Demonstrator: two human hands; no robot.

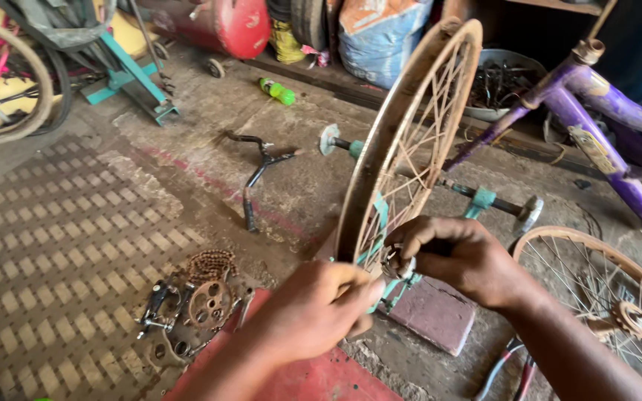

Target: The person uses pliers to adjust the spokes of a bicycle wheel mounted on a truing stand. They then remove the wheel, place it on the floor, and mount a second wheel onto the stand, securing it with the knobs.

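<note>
A rusty spoked bicycle wheel rim (410, 119) stands upright in a teal truing stand (482, 199). My left hand (313, 308) grips the rim's lower edge near the hub. My right hand (458, 256) pinches a small metal hub part (397, 261) at the wheel's centre. The two hands almost touch. The hub itself is mostly hidden behind my fingers.
A second spoked wheel (611, 297) lies flat at the right. A purple bicycle frame (596, 111) leans behind it. Black handlebars (258, 174) lie on the concrete. A chain, sprocket and small parts (195, 301) sit at lower left. Pliers (510, 367), a green bottle (278, 90), a brick (436, 312).
</note>
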